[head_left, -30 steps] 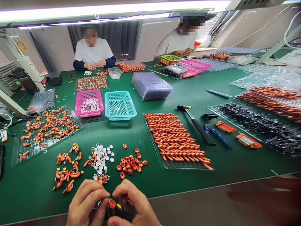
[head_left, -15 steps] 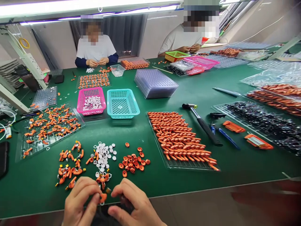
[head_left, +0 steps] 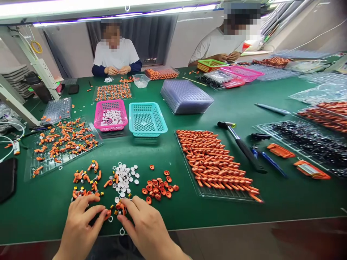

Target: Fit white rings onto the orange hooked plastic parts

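Near the table's front edge, my left hand [head_left: 82, 222] pinches an orange earbud housing [head_left: 107, 215] between thumb and forefinger. My right hand [head_left: 145, 222] has its thumb and fingers closed around another orange earbud piece [head_left: 121, 207] lying on the table just to the right. Small white rings [head_left: 121, 231] lie between and below the hands. Beyond my left fingers is a group of orange earbud housings [head_left: 86, 177] with yellow-tipped parts, partly covered by the hand. White round caps [head_left: 123, 178] are heaped ahead, with orange oval covers [head_left: 158, 188] to their right.
A clear tray of orange stems [head_left: 217, 162] lies right of centre, beside a hammer [head_left: 241, 146]. Farther back stand a pink basket [head_left: 98, 115], a turquoise basket [head_left: 162, 126] and stacked clear trays [head_left: 187, 97]. At left is a tray of earbud housings [head_left: 65, 141]. Two people sit across.
My left hand has moved left and stays pinched on the orange housing. My right hand has reached forward and left to the orange pieces on the table. The view has shifted slightly.
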`<state>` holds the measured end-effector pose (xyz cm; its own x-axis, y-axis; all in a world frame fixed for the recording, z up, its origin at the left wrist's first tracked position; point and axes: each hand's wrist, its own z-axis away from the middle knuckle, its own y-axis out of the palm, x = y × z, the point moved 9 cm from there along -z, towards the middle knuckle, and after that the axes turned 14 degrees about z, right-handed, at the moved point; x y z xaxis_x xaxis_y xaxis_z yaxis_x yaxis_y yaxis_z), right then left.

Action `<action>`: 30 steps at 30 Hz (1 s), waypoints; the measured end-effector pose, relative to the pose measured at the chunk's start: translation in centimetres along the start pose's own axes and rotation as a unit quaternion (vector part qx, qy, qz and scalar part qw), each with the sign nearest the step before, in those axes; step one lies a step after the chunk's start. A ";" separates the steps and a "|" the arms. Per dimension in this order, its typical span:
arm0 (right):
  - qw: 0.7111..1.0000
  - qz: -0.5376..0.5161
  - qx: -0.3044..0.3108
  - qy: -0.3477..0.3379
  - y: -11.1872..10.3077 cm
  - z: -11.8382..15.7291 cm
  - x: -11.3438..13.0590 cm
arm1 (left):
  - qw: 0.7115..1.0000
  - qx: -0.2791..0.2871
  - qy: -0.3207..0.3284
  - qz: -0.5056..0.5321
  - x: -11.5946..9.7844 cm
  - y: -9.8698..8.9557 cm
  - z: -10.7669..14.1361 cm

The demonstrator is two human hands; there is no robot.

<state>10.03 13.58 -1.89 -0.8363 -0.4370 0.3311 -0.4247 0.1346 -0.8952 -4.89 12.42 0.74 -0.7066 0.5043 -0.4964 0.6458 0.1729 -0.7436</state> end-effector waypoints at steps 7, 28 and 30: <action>0.995 -0.097 -0.004 0.000 0.0 0.8 -0.8 | 0.998 0.037 0.012 0.048 -1.8 1.7 -1.4; 0.831 -0.542 0.026 0.125 -0.9 1.6 -4.1 | 0.942 0.079 -0.077 0.318 -4.1 4.0 -3.8; 0.822 -0.554 0.030 0.128 -0.8 1.7 -4.1 | 0.920 0.079 -0.103 0.369 -4.2 4.3 -4.1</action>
<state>14.38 13.71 -3.03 0.0033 -0.0598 0.9982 -0.9633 -0.2683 -0.0129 2.02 14.47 1.46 -0.1436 0.2609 -0.9546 0.9331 -0.2857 -0.2184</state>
